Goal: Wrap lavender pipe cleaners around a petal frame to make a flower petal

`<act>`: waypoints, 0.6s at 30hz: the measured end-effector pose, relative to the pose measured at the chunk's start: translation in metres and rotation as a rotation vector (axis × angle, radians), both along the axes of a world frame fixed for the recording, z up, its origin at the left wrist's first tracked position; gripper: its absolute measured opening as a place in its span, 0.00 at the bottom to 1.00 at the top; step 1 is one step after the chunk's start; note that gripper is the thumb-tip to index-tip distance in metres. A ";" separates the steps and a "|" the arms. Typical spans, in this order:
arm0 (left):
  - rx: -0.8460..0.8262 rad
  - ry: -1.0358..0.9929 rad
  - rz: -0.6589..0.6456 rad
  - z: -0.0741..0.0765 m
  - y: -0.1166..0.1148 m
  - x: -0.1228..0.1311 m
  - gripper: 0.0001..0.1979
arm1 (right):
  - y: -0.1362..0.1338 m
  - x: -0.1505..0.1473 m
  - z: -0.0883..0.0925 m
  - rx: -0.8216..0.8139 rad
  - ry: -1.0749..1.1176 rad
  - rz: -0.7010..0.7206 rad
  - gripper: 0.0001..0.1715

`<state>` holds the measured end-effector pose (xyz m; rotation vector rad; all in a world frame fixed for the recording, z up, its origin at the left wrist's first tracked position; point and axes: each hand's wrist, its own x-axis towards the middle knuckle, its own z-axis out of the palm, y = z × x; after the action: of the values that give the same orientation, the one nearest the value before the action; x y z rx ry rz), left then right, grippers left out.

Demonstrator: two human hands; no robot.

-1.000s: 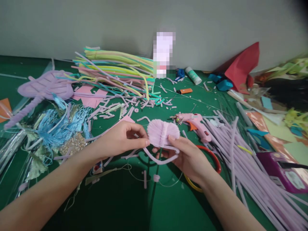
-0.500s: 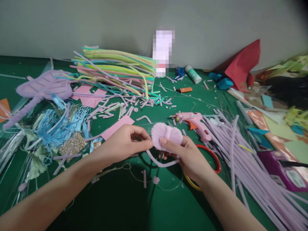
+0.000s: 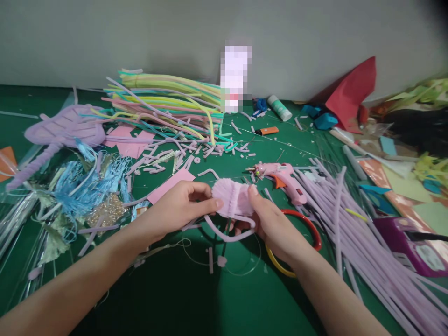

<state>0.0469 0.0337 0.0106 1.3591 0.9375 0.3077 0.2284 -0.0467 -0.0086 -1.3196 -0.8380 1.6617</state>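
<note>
Head-worn view, downward, probably close.

at the centre of the frame a fuzzy fan (image 3: 231, 198) sits between the left hand (image 3: 178, 207) and the right hand (image 3: 271, 224), above the desk (image 3: 196, 298). a glue gun (image 3: 283, 177) lies just behind it to the right, and a hoop (image 3: 304, 233) lies under the right hand. a pile of pipe cleaners (image 3: 164, 102) lies at the upper left, a lighter (image 3: 268, 131) behind the glue gun, long stems (image 3: 357, 233) at the lower right.
</note>
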 end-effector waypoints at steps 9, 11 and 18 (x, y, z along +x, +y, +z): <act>-0.130 -0.251 0.028 -0.017 0.001 0.000 0.13 | 0.000 0.019 0.007 0.114 -0.174 -0.050 0.16; -0.158 -0.304 0.054 -0.020 -0.001 0.002 0.16 | 0.000 0.016 0.008 0.171 -0.226 -0.006 0.13; -0.199 -0.372 0.168 -0.030 -0.002 0.003 0.16 | -0.001 0.008 0.003 0.166 -0.243 0.005 0.18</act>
<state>0.0496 0.0315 -0.0196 0.9986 0.7472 0.5597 0.2365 -0.0477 -0.0058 -1.4204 -1.0975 1.4190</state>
